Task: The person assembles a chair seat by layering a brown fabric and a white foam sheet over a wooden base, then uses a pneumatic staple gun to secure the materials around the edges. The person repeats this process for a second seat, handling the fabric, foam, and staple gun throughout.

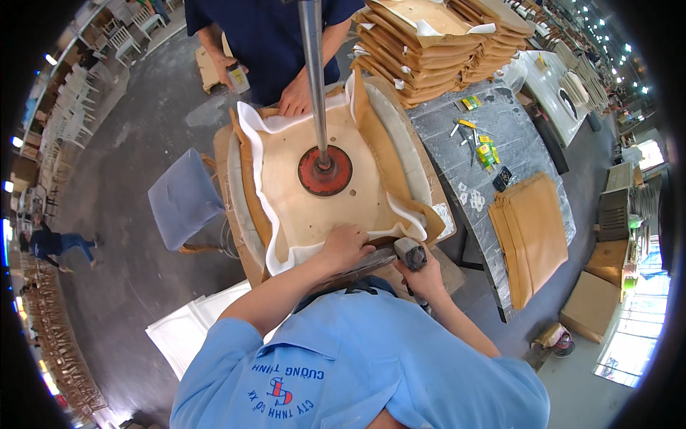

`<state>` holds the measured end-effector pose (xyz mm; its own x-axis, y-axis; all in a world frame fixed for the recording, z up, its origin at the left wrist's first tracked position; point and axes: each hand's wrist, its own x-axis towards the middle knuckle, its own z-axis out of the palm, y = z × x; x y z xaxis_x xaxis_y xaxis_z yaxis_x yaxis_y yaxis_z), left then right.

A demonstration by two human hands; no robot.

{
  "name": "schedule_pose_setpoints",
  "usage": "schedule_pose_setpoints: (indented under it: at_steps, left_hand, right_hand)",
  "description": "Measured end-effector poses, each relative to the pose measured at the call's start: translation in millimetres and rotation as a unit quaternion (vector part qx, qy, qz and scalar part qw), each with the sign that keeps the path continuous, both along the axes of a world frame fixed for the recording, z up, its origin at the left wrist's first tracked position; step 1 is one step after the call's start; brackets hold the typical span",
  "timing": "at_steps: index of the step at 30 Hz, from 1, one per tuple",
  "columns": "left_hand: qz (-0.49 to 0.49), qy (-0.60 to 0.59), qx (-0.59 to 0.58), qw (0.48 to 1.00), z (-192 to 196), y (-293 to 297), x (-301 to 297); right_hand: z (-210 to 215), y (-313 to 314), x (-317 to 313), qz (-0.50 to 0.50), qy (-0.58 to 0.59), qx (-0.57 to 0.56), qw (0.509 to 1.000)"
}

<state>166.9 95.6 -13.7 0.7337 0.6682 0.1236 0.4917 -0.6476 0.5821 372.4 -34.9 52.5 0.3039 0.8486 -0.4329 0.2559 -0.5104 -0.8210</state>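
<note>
A pale wooden seat panel (286,171) lies in front of me, with white foam (261,193) and a tan upholstery cover (382,154) standing up around its edges. From above, a metal rod (312,71) with a red round plate (325,180) bears on the panel's middle. My left hand (346,247) is at the near edge, fingers bent over the cover and foam there; the fingertips are partly hidden. In my right hand (423,277) is a grey staple gun (409,252), its head close to the panel's near right corner. My fingers wrap its handle.
Across from me a co-worker's hand (296,94) rests at the far edge; their other holds a pale staple gun (238,77). A covered table (457,136) at right bears folded tan covers (532,236) and yellow-green packets (488,154). Stacked covers (421,64) stand behind; a blue-grey seat (184,200) is left.
</note>
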Motion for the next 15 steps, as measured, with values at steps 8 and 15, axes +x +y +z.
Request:
schedule_pose_setpoints:
  at_steps: [8, 15]
  left_hand:
    - [0.029, 0.007, -0.02, 0.999, -4.9, 10.6, 6.7]
    - [0.089, -0.032, -0.029, 0.995, -6.1, 9.7, 7.6]
  right_hand:
    - [10.5, 16.1, 2.2, -0.021, -0.004, -0.051, 0.998]
    - [21.1, 45.0, 2.2, -0.006, 0.081, -0.108, 0.991]
